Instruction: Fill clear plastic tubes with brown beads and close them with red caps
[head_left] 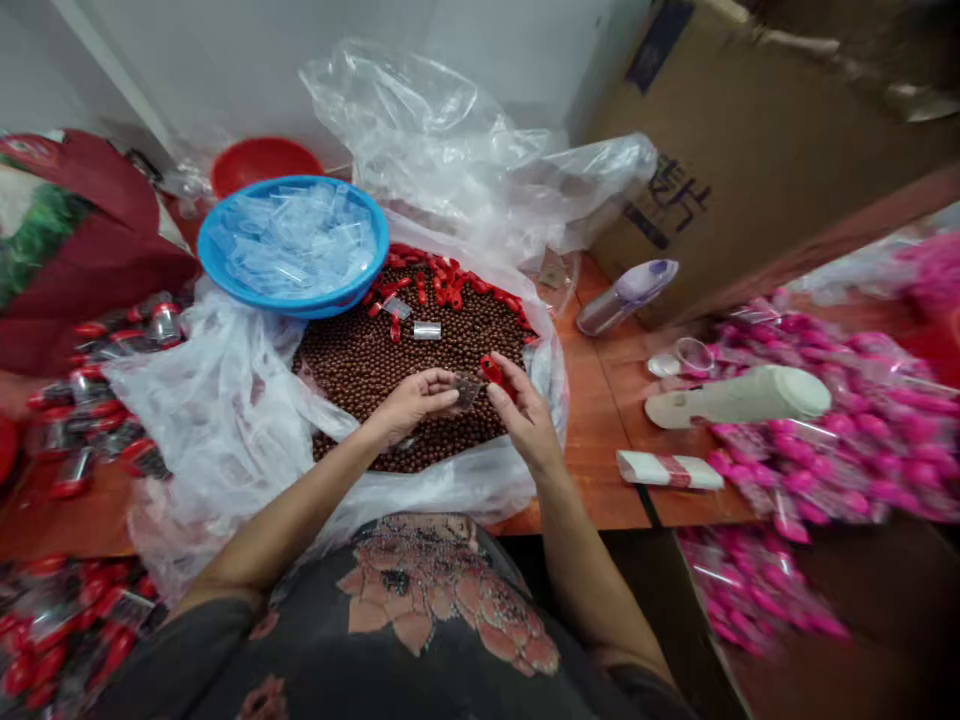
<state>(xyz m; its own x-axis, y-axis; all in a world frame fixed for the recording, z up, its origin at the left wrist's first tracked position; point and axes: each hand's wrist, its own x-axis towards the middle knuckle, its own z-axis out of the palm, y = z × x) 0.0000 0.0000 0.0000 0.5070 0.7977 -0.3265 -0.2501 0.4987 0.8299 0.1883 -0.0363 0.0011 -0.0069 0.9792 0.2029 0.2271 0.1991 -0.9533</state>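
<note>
Clear container (468,391) sits in your left hand (411,405), its fingers closed in a pinch, above brown beads (360,360) near the front edge of the counter (596,400); your right hand's (531,415) fingers pinch a red cap (491,370) just beside it. Toward the back edge you have a blue basin (300,304) of clear pieces (300,240), with pink pieces (892,450) along the right
</note>
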